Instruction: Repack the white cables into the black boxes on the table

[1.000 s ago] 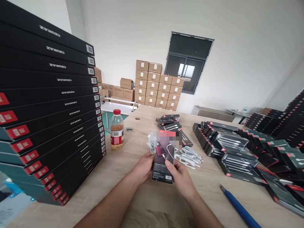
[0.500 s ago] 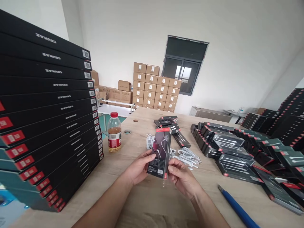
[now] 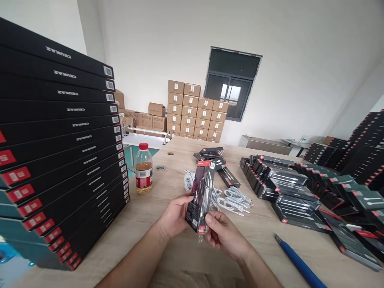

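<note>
A black and red cable box (image 3: 201, 194) in clear wrap is held upright, slightly tilted, above the table. My left hand (image 3: 176, 216) grips its left edge, thumb on the printed face and fingers behind. My right hand (image 3: 223, 230) is closed on the lower right edge, with the thumb near the red bottom corner. A bit of loose clear film hangs under the box. Bundled white cables (image 3: 235, 199) lie on the table just behind. Beyond them are several similar black boxes (image 3: 227, 176).
A tall stack of black boxes (image 3: 60, 140) stands at the left, near a red-capped bottle (image 3: 144, 170). Many cable boxes (image 3: 295, 204) are piled at the right. A blue-handled tool (image 3: 300, 260) lies at front right on the wooden table (image 3: 177, 264). Cartons (image 3: 189, 110) stand behind.
The box has been turned in my hands, so its narrow side now faces me more and its printed front less. My right hand has shifted slightly left and down with it.
</note>
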Demonstrator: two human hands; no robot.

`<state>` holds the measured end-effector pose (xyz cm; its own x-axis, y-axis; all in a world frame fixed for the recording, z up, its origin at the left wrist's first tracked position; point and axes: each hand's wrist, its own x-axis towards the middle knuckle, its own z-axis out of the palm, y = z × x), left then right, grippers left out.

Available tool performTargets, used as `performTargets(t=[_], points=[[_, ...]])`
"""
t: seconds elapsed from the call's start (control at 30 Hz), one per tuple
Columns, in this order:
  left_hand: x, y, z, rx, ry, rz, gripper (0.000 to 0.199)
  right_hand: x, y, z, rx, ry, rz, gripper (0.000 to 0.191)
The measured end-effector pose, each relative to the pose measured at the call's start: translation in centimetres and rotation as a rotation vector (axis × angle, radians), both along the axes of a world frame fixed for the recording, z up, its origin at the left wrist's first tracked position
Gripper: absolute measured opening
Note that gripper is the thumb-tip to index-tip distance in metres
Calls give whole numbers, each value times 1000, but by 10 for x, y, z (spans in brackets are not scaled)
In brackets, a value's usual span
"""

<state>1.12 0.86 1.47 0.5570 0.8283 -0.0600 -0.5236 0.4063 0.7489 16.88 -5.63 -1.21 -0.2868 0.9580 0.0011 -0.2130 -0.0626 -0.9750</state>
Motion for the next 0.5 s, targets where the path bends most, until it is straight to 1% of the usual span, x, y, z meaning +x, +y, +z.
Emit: performTargets(t=[0.07,0.1,0.13,0.2,0.27,0.33,0.4,0.47,0.5], points=[[5,0,-3,-21,25,7,26,-6,-2,2,44,11,-14,50],[7,1,-4,-14,63,27,29,-8,-2,3,46,47,-18,48],[9,2,-6,34,139,64,36,-10,-3,4,39,106,-23,46],[9,5,-10,224,364,158,50,-7,-4,11,18,285,-49,42],[5,8,-11,443,565,216,54,6,-4,23,28,485,-114,40],[-2,11,-9,573,650,189,47,32,-2,38,103,642,-240,36],[-11,11,-5,651,697,147,36,63,-3,53,223,751,-422,33],[-16,9,0,719,750,116,31,95,-12,62,339,782,-621,29],[-18,8,2,754,785,106,30,110,-21,62,376,757,-720,24]])
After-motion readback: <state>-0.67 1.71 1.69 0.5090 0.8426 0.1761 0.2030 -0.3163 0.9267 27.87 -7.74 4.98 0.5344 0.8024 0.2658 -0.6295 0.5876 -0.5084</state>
